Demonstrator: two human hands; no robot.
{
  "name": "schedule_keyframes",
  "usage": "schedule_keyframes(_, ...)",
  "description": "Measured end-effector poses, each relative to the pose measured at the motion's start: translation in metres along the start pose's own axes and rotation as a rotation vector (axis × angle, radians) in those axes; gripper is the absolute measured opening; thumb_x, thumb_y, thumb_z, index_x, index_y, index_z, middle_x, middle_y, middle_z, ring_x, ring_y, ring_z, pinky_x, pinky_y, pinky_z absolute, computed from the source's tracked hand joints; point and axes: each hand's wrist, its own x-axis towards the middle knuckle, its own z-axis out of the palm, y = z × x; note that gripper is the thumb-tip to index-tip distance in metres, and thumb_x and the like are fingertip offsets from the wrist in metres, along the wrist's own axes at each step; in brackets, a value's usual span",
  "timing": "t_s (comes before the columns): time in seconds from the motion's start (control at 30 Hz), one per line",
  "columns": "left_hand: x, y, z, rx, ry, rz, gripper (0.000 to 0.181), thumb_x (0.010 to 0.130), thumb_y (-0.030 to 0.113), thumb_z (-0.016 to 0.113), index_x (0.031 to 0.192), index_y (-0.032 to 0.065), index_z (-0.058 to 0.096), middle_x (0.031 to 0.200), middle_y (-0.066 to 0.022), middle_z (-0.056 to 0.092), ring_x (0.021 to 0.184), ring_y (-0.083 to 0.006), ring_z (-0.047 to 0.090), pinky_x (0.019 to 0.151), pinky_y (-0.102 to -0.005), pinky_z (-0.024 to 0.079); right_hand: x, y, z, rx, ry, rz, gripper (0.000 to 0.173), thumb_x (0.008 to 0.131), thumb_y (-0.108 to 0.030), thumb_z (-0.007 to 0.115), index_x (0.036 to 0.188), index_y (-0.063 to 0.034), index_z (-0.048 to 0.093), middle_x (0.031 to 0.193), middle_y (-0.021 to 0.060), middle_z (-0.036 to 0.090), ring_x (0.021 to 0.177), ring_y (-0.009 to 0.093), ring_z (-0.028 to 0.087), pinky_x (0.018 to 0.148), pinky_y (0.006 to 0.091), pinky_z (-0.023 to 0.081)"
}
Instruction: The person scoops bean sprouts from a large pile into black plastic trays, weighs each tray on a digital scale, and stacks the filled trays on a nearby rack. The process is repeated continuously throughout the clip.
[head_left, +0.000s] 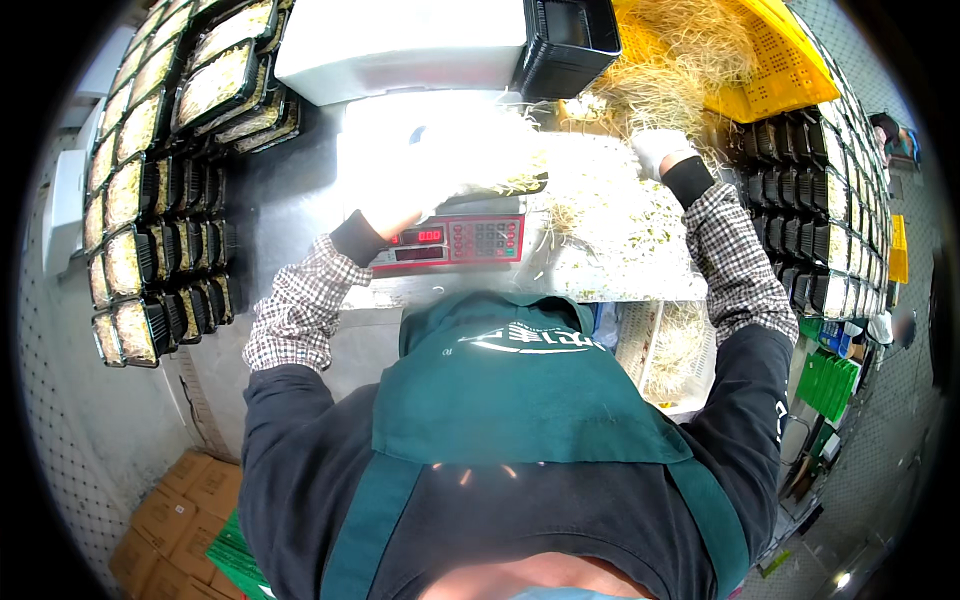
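Observation:
My left hand (420, 187), in a white glove and partly lost in glare, is at a black tray of sprouts (517, 180) above a digital weighing scale (450, 240); whether its fingers grip the tray is unclear. The scale has a red-framed panel with lit digits. On the right, my right hand (661, 150), also gloved in white, touches the edge of a heap of loose bean sprouts (660, 90); its fingers are hidden, so what it holds cannot be told. More sprouts (607, 202) lie scattered over the bright worktop between the hands.
Filled black trays (135, 195) stand stacked at the left, with more (832, 210) at the right. Behind the scale are a white box (405, 45) and nested empty black trays (566, 45). A yellow crate (780, 67) tips out sprouts. Below the worktop sits a sprout-filled crate (675, 360).

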Motion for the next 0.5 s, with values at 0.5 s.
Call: schedule_keyframes(0.5, 0.001, 0.015, -0.036, -0.441, -0.220, -0.339, 0.036, 0.097, 0.021, 0.056, 0.126, 0.0003, 0.057, 0.117, -0.0174, 0.063, 0.110, -0.0288, 0.059, 0.099, -0.0415, 0.045, 0.007, -0.193, -0.035, 0.906, 0.835, -0.387, 0.037, 0.093, -0.022, 0.057, 0.125, -0.0044, 0.059, 0.124, 0.0143, 0.061, 0.115, 0.027, 0.056, 0.100, 0.0394, 0.045)
